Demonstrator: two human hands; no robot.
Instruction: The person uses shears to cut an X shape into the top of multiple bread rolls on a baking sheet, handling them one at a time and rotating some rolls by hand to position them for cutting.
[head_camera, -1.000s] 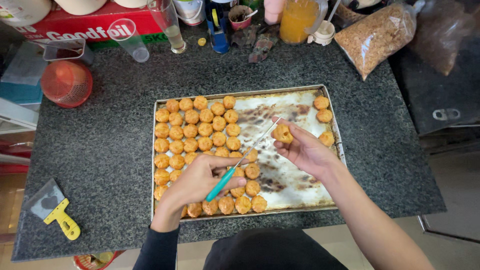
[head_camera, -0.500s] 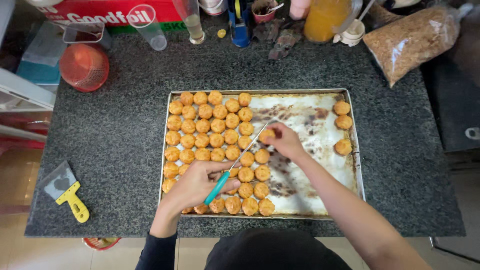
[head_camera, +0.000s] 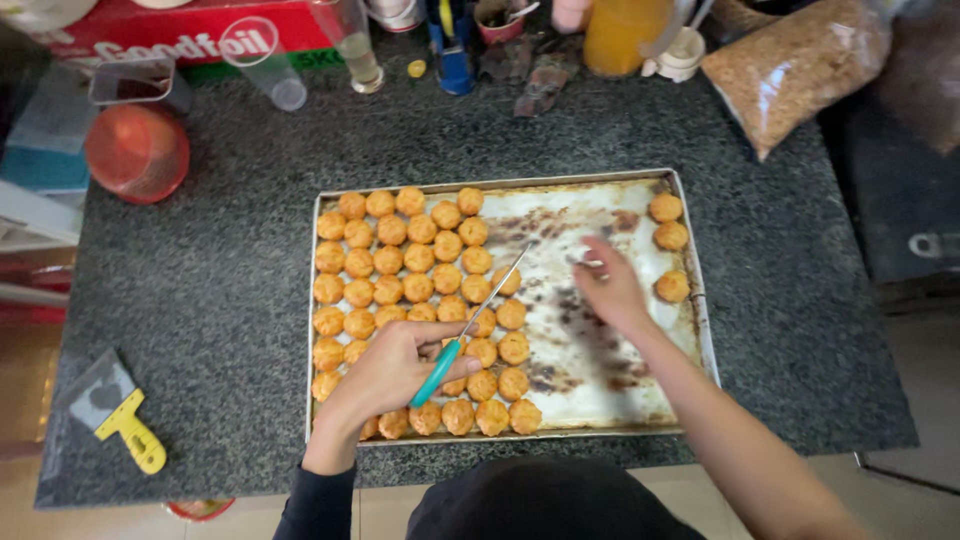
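Head view. A rectangular metal baking tray (head_camera: 690, 300) with a raised rim is set on a dark speckled stone table (head_camera: 200, 300). The bare tray floor is pale, with brown baked-on stains. Small round golden-brown pastries (head_camera: 405, 260) with a rough crust are packed in close rows over the left half of the tray, touching one another. Three more pastries (head_camera: 668, 235) lie apart along the right rim.

The left hand (head_camera: 385, 375) rests over the lower left rows. Its grip is clenched around a slim tool with a teal handle (head_camera: 438, 372) and a thin metal shaft that is angled up and to the right over the pastries. The right hand (head_camera: 610, 285) is held over the bare middle of the tray, blurred by motion; whether its grip is released or clenched cannot be told.

At the table's left end, a scraper with a yellow handle (head_camera: 128, 430) and a flat grey blade lies near the front edge. A round translucent red container (head_camera: 137, 152) is placed behind it. A clear bag of brown granules (head_camera: 790, 70) lies at the far right. An orange-filled jug (head_camera: 625, 35) stands at the rear.
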